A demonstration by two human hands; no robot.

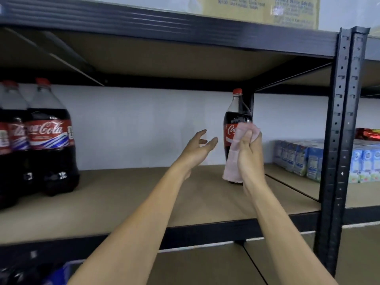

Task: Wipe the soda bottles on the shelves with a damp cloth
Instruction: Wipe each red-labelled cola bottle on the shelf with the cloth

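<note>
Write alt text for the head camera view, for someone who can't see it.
A right hand grips a pink cloth against a lone upright cola bottle on a dark metal shelf, while the open left hand hovers beside it without touching. More cola bottles stand at far left; blue cartons sit further right.

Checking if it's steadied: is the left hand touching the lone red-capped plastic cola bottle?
Apart. The head view shows white wall between the left hand and the red-capped plastic cola bottle.

A brown shelf board (123,202) meets a black upright post (341,120). Left of the post stands one cola bottle (236,112). Well left of the post stand larger cola bottles (49,140).
</note>
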